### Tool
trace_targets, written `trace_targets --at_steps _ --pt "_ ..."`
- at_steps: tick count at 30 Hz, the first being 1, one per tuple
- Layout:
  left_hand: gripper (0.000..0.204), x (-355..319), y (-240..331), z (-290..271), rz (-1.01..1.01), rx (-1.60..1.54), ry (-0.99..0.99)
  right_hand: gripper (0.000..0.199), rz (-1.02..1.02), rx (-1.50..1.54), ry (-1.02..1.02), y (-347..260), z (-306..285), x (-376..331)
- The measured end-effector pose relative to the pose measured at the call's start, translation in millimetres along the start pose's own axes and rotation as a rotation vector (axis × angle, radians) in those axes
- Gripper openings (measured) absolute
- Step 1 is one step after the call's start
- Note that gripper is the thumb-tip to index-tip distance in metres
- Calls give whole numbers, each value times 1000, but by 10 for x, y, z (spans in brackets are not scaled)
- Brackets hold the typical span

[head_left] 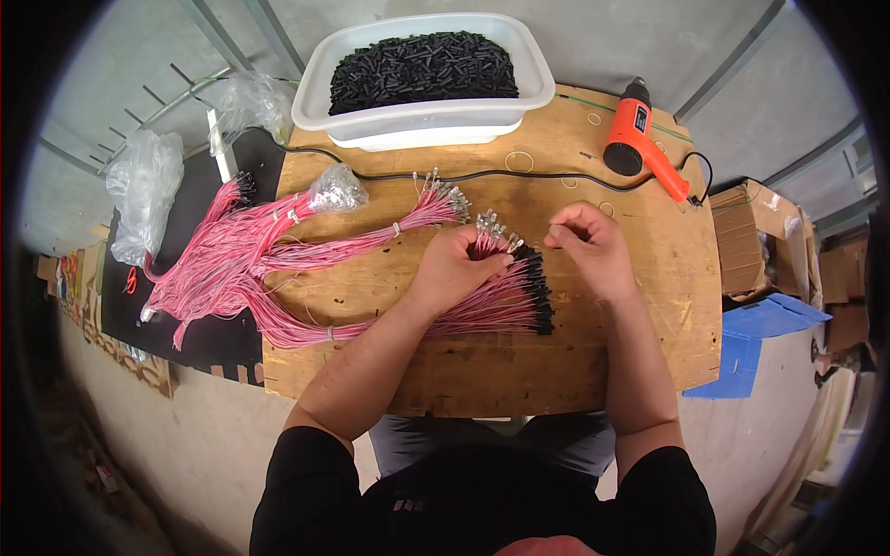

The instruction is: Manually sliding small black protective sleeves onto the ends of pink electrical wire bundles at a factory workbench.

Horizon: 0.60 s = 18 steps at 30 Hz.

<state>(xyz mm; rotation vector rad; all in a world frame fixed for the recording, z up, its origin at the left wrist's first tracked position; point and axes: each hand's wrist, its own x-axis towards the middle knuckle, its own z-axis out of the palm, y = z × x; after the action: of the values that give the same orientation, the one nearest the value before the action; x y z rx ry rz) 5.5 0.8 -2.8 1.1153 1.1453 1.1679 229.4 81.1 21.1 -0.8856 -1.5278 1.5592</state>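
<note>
Now the left hand (pixel 456 264) is closed around a bunch of pink wires (pixel 482 306) near the middle of the wooden surface (pixel 603 361); the right hand (pixel 586 243) pinches something small just beside them, too tiny to tell. Far back sits a white tub (pixel 422 119) of black bits, an orange heat gun (pixel 640 134) to its right
</note>
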Motion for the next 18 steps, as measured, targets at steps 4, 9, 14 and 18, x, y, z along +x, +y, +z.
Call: trace_targets --at_steps 4,9,14,18 --pt "11 -12 14 9 29 36 -14 9 -116 -284 64 -14 154 -55" --pt "13 -9 5 2 91 79 -11 8 -174 -495 29 -120 268 -96" --pt "20 -9 7 3 192 208 -31 7 -171 -558 19 -131 318 -109" --pt "21 -30 28 6 190 257 5 5 -156 -500 29 -94 324 -112"
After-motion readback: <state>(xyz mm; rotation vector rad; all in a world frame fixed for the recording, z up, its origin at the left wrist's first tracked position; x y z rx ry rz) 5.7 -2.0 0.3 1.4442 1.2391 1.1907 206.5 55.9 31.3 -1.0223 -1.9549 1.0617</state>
